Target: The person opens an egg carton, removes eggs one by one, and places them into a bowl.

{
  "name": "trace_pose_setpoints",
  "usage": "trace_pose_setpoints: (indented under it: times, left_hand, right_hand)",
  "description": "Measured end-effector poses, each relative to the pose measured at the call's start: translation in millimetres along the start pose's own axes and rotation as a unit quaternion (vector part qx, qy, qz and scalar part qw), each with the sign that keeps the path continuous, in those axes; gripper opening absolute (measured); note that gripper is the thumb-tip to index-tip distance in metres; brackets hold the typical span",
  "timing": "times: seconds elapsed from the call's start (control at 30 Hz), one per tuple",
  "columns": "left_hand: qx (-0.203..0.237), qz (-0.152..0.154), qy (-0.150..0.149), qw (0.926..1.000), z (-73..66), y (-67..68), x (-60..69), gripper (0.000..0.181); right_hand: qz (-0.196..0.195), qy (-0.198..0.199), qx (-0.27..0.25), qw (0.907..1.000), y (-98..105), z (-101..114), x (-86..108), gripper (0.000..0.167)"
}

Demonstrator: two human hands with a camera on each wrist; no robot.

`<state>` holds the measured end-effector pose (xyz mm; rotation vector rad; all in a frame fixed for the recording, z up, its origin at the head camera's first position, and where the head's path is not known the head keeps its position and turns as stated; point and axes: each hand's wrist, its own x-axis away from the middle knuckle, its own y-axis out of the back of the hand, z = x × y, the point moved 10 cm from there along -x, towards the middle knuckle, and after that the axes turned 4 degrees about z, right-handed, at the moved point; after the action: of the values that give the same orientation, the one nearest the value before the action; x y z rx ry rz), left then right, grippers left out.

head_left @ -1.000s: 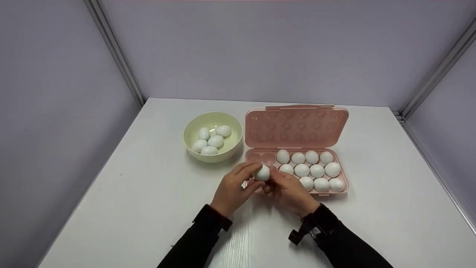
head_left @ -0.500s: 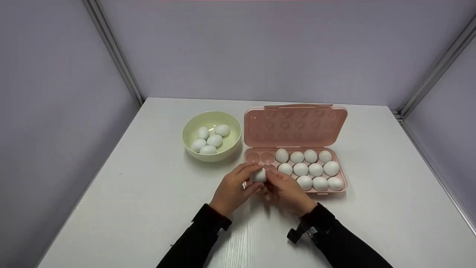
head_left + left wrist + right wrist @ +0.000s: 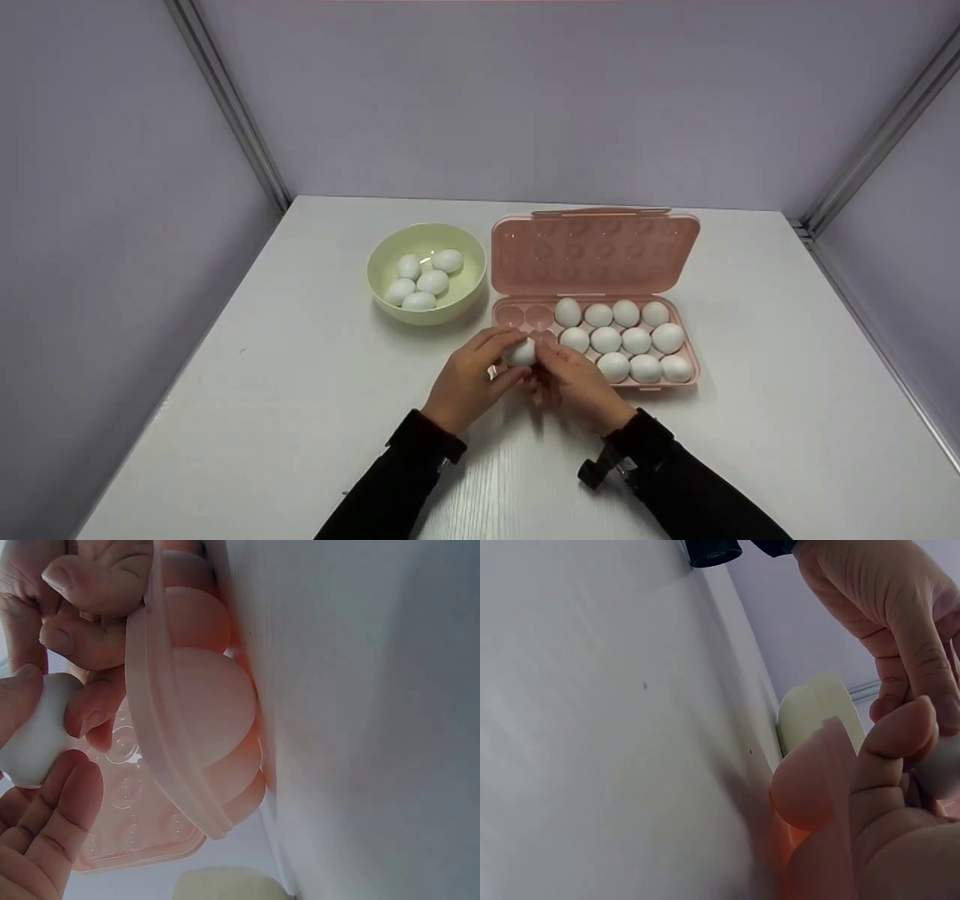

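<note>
Above the front left corner of the pink egg carton (image 3: pixel 497 304), both hands hold a white egg (image 3: pixel 519 353). My left hand (image 3: pixel 466 382) grips it from the left, fingers over the far side and thumb at the near side. My right hand (image 3: pixel 585 386) pinches the egg's right side with thumb and fingers. In the left wrist view the egg (image 3: pixel 39 731) sits between the fingertips of both hands, above the carton's rim. The carton's lid (image 3: pixel 592 255) stands raised. Eggs fill its right part, and bare cups (image 3: pixel 510 316) show at its back left. The hands hide its front left cups.
A pale green bowl (image 3: pixel 379 292) with several white eggs (image 3: pixel 433 282) stands left of the carton. The white table (image 3: pixel 300 360) meets grey walls (image 3: pixel 495 97) at the back and sides. A small black wrist mount (image 3: pixel 592 474) juts below the right wrist.
The held egg has shifted slightly left, deeper between the left hand's fingers and thumb. The right thumb has followed it. The bowl and the carton stay in place.
</note>
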<state>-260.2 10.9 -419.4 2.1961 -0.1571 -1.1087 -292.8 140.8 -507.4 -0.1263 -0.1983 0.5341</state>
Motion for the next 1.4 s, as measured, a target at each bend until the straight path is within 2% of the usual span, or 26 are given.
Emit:
trace_pose_setpoints:
  times: [0.47, 0.6, 0.73, 0.97, 1.1, 1.23, 1.4]
  left_hand:
    - [0.011, -0.035, -0.018, 0.9992, -0.6, 10.0, -1.6, 0.044]
    - [0.011, -0.055, -0.021, 0.9982, 0.9, 18.3, -2.6, 0.045]
    - [0.013, -0.087, -0.009, 0.9961, 6.5, 32.7, -3.3, 0.046]
    - [0.002, -0.149, 0.05, 0.9876, 34.2, 62.6, -1.3, 0.048]
    - [-0.004, -0.168, 0.09, 0.9816, 53.4, 80.8, -1.0, 0.047]
    - [-0.018, -0.152, 0.148, 0.9771, 76.2, 91.3, -5.4, 0.045]
    - [-0.039, -0.101, 0.221, 0.9693, 109.1, 89.3, -9.5, 0.043]
  right_hand:
    - [-0.01, -0.004, 0.042, 0.9991, 2.0, 0.3, 2.9, 0.052]
    - [-0.01, -0.002, 0.043, 0.999, 1.1, -0.4, 1.4, 0.053]
    - [-0.008, 0.007, 0.05, 0.9987, 0.2, 0.3, -0.1, 0.054]
    - [-0.001, 0.0, 0.042, 0.9991, -1.2, -0.2, -0.4, 0.054]
    - [0.002, 0.003, 0.044, 0.999, -2.4, 0.5, -0.3, 0.059]
    - [0.001, 0.007, 0.044, 0.999, -2.9, 0.5, -0.2, 0.062]
    - [0.003, 0.009, 0.042, 0.9991, -5.0, 0.3, -0.8, 0.057]
